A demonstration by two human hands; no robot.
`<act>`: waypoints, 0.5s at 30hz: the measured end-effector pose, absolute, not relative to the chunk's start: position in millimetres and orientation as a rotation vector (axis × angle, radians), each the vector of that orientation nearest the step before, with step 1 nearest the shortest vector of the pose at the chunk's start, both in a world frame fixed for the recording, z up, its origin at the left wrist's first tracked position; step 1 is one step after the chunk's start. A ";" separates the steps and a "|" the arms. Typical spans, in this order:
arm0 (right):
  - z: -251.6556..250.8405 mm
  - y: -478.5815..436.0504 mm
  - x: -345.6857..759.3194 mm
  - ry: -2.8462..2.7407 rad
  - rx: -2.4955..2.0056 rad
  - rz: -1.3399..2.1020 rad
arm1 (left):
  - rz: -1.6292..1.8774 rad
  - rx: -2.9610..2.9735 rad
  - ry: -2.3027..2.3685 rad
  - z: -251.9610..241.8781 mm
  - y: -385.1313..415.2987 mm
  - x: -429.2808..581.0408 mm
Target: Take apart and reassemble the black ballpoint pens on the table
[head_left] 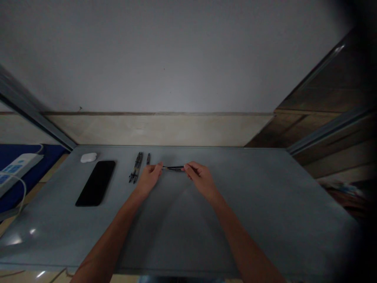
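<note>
A slim dark pen (pixel 174 168) is stretched sideways between my two hands, just above the grey table. My left hand (pixel 150 177) pinches its left end, where a lighter section shows near the fingertips. At the other end, the thumb and fingers of my right hand (pixel 200 177) are closed on it. A dark line just below the pen could be its shadow or another thin part; I cannot tell. Two dark pens (pixel 136 168) lie side by side to the left of my left hand. Another dark pen or pen piece (pixel 148 158) lies right behind that hand, partly hidden by it.
A black phone (pixel 96 183) lies on the left of the grey table (pixel 265 204), with a white earbud case (pixel 88 157) behind it. Beyond the left edge is a white power strip (pixel 17 171) with cables on blue cloth. A wall rises behind the table.
</note>
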State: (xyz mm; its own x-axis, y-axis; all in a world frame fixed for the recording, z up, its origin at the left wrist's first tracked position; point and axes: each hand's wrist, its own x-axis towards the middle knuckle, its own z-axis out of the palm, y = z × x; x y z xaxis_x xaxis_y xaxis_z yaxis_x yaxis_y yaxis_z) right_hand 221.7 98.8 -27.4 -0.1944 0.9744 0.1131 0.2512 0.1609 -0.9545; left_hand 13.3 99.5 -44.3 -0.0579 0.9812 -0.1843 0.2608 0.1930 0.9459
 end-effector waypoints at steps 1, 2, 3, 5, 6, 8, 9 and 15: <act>-27.1 98.5 221.4 -1.590 -1.195 1.093 | 0.952 1.232 1.512 -43.9 99.5 13.2; -26.8 98.1 221.1 -1.577 -1.188 1.095 | 0.954 1.233 1.509 -43.7 99.6 13.1; -26.5 97.8 221.0 -1.569 -1.186 1.097 | 0.958 1.238 1.510 -43.6 99.6 12.9; -26.2 97.3 221.1 -1.570 -1.187 1.103 | 0.959 1.257 1.518 -44.0 99.6 12.6; -26.4 97.3 221.3 -1.578 -1.186 1.108 | 0.956 1.268 1.523 -44.4 99.6 12.5; -27.6 97.6 221.7 -1.596 -1.186 1.119 | 0.941 1.294 1.526 -45.8 99.7 12.6; -28.5 97.8 221.9 -1.599 -1.186 1.128 | 0.932 1.307 1.523 -46.7 99.7 12.7; -33.5 99.4 221.9 -1.545 -1.220 1.142 | 0.914 1.355 1.542 -49.9 99.1 12.9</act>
State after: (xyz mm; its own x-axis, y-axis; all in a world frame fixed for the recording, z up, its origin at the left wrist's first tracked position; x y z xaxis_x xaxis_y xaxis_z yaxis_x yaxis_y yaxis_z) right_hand 221.9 99.4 -33.5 -0.1745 0.9819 0.0735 0.2173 0.1112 -0.9698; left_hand 12.9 99.1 -49.9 -0.0343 0.9900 -0.1365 0.3554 0.1398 0.9242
